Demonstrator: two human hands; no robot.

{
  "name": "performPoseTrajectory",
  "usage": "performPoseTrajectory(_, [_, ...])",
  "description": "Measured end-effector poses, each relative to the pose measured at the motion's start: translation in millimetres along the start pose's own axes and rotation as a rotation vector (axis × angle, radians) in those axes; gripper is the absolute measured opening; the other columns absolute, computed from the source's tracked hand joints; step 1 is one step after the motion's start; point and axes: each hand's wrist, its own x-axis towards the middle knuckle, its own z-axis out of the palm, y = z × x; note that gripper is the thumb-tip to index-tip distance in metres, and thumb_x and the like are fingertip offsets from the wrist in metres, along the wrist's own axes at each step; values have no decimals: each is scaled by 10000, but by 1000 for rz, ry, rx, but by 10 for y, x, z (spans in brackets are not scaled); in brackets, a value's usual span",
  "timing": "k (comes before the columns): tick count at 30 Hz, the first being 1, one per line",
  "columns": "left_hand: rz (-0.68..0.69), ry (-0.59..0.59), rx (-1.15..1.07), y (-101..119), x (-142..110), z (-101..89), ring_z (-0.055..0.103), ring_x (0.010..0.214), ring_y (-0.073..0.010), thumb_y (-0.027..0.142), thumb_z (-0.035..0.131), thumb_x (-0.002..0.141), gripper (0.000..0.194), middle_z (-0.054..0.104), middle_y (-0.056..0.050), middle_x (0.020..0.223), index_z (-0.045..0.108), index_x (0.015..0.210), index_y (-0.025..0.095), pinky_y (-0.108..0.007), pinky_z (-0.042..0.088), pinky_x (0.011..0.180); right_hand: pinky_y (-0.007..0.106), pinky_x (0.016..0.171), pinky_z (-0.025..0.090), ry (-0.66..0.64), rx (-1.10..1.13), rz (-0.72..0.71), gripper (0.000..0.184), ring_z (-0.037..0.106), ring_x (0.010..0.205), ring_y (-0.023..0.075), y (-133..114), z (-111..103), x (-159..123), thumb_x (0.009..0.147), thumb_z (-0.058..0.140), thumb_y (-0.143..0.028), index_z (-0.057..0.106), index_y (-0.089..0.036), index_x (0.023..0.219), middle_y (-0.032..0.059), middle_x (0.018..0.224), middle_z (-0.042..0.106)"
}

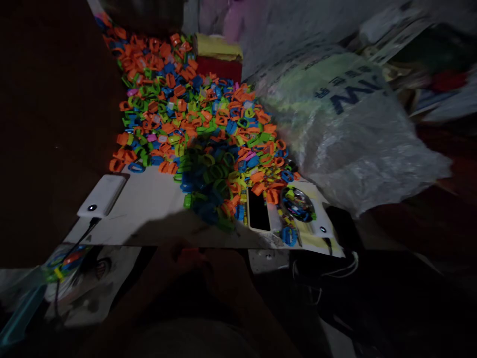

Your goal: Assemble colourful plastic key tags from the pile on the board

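Observation:
Deep in shadow below the table's front edge, my left hand (169, 258) and my right hand (221, 266) come together. Between their fingertips shows an orange plastic piece (192, 252), dim and partly covered by the fingers. Both hands look closed on it, though its exact shape is hard to make out. Just beyond them spreads a large heap of small plastic band-shaped pieces (194, 119) in orange, green, blue and yellow. A dark shadow falls over the near part of the heap.
On the white tabletop (152, 199) lie a white power bank (106, 191) with a cable, a phone (258, 211), a round metal bowl (296, 191) of small parts and a second white power bank (321, 223). A big clear plastic bag (357, 144) bulges at the right.

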Motion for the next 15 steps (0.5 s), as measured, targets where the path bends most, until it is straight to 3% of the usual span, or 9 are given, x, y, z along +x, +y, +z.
performPoseTrajectory(4, [-2,-12,64,-47,24,-18,626,581,-198,468,707,628,274,671,-16,590,636,635,203,-256,478,515,283,542,389,-37,-71,-111,225,620,589,187,14,148,-10,882,488,-271,641,-198,733,54,684,692])
performPoseTrajectory(7, [31,9,94,-100,100,-134,644,627,-222,498,719,594,297,696,-17,641,657,669,218,-274,499,543,298,664,478,14,17,-41,198,667,764,211,80,270,-20,880,514,-344,658,-209,861,55,830,720])
performPoseTrajectory(11, [-23,128,194,-195,258,-447,665,729,-256,631,635,641,437,719,16,759,652,837,240,-295,510,590,417,861,533,227,130,63,457,641,1039,283,250,424,-100,836,584,-424,551,-224,1246,105,1161,674])
performPoseTrajectory(13, [-28,241,249,-228,319,-626,675,823,-276,639,603,680,471,726,1,869,614,932,241,-307,512,646,467,909,534,356,128,103,512,607,1127,302,371,446,-155,848,585,-375,482,-266,1337,103,1248,635])
performPoseTrajectory(15, [-26,347,302,-235,342,-769,674,883,-296,588,614,692,455,714,-47,934,579,959,220,-321,509,687,447,888,559,434,147,145,462,619,1111,276,550,364,-187,860,572,-332,498,-322,1316,67,1221,649])
